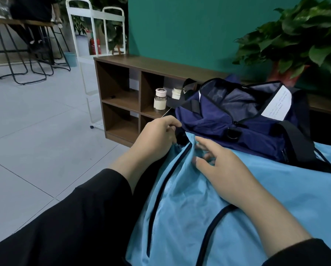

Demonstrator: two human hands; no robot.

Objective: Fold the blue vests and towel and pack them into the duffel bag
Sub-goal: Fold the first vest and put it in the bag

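Observation:
A light blue vest with dark trim lies spread in front of me, filling the lower right of the view. Behind it stands a navy duffel bag, its top unzipped and open, with a white label inside the flap. My left hand is curled at the vest's upper edge beside the bag's corner and seems to grip the cloth there. My right hand lies on the vest just right of that edge, fingers bent and pinching a fold of the fabric. No towel shows.
A brown cubby shelf stands to the left of the bag, with two small jars in one compartment. A white wire rack is behind it, a leafy plant at the right, metal stools at far left, grey tiled floor.

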